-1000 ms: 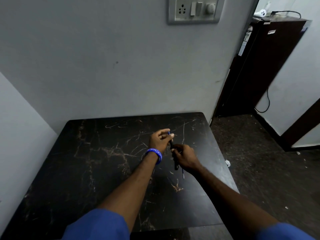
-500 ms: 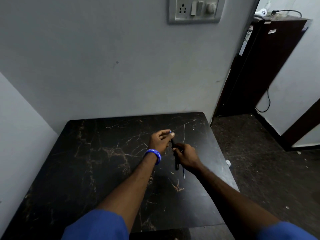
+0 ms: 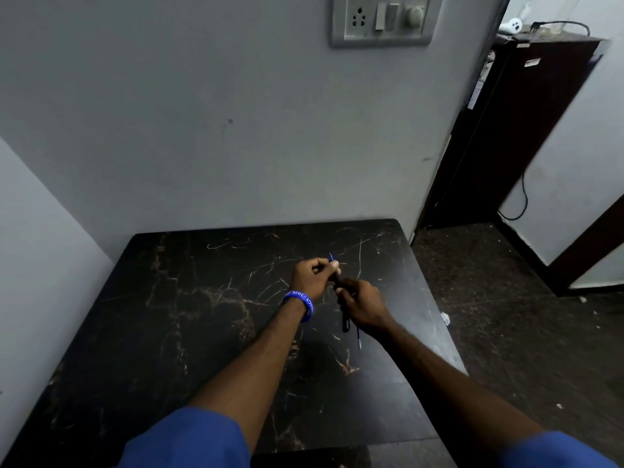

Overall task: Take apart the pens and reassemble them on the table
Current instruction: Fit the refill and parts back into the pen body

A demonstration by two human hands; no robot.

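Observation:
Over the right half of the dark marble table (image 3: pixel 169 315) both my hands meet on one dark pen (image 3: pixel 337 281). My left hand (image 3: pixel 314 278), with a blue wristband, pinches the pen's upper end, where a thin blue refill tip (image 3: pixel 331 257) sticks out above the fingers. My right hand (image 3: pixel 363 304) is closed around the pen's lower part. Below that hand a second dark pen barrel (image 3: pixel 345 320) and a thin blue refill (image 3: pixel 358 337) show; whether they lie on the table or are held is unclear.
The table stands in a corner, with walls at the back and left. Its right edge drops to a dark speckled floor (image 3: pixel 506 315). A dark cabinet (image 3: pixel 516 130) with a cable stands at the back right, and a switch plate (image 3: pixel 381 20) hangs on the wall above.
My hands have stayed in place on the pen. The left fingers have curled a little tighter around its upper end.

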